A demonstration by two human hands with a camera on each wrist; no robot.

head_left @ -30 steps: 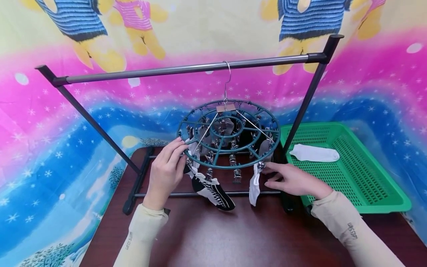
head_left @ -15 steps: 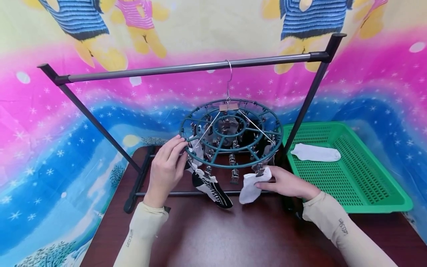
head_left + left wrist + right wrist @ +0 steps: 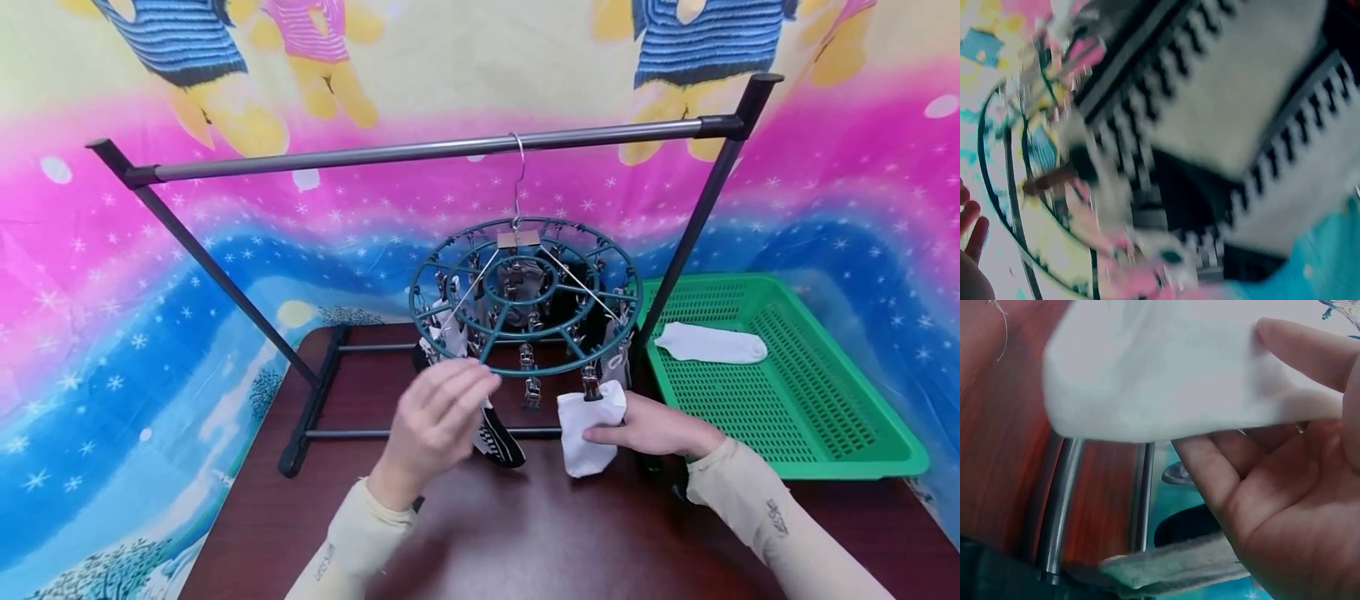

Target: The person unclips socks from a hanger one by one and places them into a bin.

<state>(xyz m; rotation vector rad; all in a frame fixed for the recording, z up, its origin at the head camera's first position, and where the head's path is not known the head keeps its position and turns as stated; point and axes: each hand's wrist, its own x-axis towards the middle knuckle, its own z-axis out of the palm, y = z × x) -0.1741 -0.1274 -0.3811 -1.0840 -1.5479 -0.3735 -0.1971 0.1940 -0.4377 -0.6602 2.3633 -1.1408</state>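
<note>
Cloth [image 3: 75, 292] is backing the desk [image 3: 562, 542]; right hand [image 3: 656, 423] is pinching a sock [image 3: 579, 454] (likely steadying it beneath its clip [image 3: 591, 383]), left hand [image 3: 441, 417] hovering loose-fingered, holding nothing.

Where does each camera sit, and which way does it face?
Head: worn on the head, facing forward and down at the round clip hanger; left hand, right hand and beige sleeves show.
Left wrist: worn there, facing a black-and-white sock close up, blurred, hanger beyond; fingers show at the left edge.
Right wrist: worn there, facing the white sock, tabletop beyond; right hand shows.
Shared: the white sock, in head and right wrist.
</note>
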